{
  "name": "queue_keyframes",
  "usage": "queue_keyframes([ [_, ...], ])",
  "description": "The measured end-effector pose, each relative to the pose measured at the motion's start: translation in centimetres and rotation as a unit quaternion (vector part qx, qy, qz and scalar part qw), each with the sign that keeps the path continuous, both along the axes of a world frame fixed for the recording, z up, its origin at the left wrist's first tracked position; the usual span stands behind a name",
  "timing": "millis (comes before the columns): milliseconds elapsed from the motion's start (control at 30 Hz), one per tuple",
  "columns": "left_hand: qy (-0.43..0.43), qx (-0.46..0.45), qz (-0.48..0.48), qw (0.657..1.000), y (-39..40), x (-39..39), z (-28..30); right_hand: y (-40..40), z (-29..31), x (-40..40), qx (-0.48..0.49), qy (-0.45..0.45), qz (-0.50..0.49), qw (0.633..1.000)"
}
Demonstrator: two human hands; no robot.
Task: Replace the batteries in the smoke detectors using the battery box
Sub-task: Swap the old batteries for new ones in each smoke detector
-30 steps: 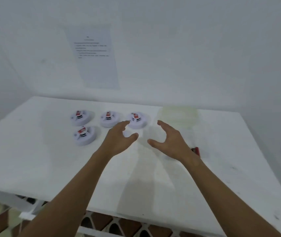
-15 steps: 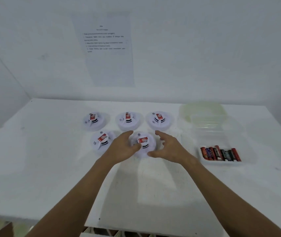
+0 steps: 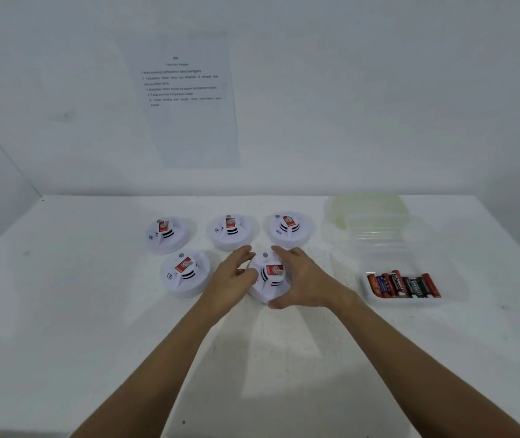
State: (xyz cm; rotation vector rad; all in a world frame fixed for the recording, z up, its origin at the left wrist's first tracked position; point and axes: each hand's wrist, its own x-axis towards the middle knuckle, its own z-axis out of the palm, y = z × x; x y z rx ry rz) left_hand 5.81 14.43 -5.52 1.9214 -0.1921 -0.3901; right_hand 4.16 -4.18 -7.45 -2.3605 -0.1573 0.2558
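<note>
**Hands close on the first detector**

At the front of the white table (image 3: pixel 62 327), both hands had closed in on the near-right smoke detector (image 3: pixel 269 279), one of five laid out in two rows. The left hand (image 3: pixel 230 279) curled against its left edge, fingers touching the rim; the right hand (image 3: pixel 303 279) wrapped round the right side, thumb hooked under the near edge. Both were grasping it, by the look of things, though it sat flat on the surface, not lifted.

This read as the very start: picking up the first unit. None of the other four detectors (image 3: pixel 186 273) showed any sign of being opened. The next move likely called for lifting and turning it over to reach the battery compartment, which wasn't visible from above.

Over to the right, well apart, sat the clear battery box (image 3: pixel 404 248), open, with red and black batteries (image 3: pixel 402 284) lined along its near wall. A pale lid (image 3: pixel 366 207) lay behind it. On the white wall hung a printed instruction sheet (image 3: pixel 189 105), too blurred to read.
</note>
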Motion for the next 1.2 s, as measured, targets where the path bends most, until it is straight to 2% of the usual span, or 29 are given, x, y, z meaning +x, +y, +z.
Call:
queue_keyframes([
  [100, 0.034, -0.139, 0.002, 0.990, 0.2, -0.3, 1.2, -0.8, 1.1, -0.6, -0.007, 0.021, 0.020, 1.000],
  [167, 0.041, -0.177, 0.002, 0.983, 0.4, -0.5, 1.8, -1.2, 1.9, -1.1, 0.014, 0.011, 0.013, 1.000],
  [300, -0.046, -0.016, -0.040, 0.998, 0.6, -1.2, 2.5, -2.2, 3.7, -2.7, 0.151, 0.007, -0.010, 0.989],
  [367, -0.043, 0.006, -0.073, 0.996, 0.6, -1.6, 2.8, -2.5, 4.3, -3.4, 0.202, 0.007, 0.003, 0.979],
  [433, -0.019, -0.008, -0.092, 0.996, 0.6, -2.1, 3.5, -2.7, 4.6, -4.1, 0.260, 0.015, 0.010, 0.965],
  [567, 0.034, -0.112, -0.124, 0.985, 0.4, -3.1, 4.7, -2.6, 5.1, -5.0, 0.372, 0.037, 0.031, 0.927],
  [633, 0.024, -0.113, -0.125, 0.985, 0.5, -3.3, 5.1, -2.5, 5.4, -5.3, 0.373, 0.039, 0.037, 0.926],
  [967, -0.027, -0.037, -0.111, 0.993, 1.6, -3.4, 6.5, -2.4, 6.2, -5.5, 0.254, 0.040, 0.057, 0.965],
  [1200, -0.060, -0.007, -0.104, 0.993, 1.3, -3.1, 6.7, -2.1, 5.6, -5.5, 0.269, -0.018, 0.008, 0.963],
])
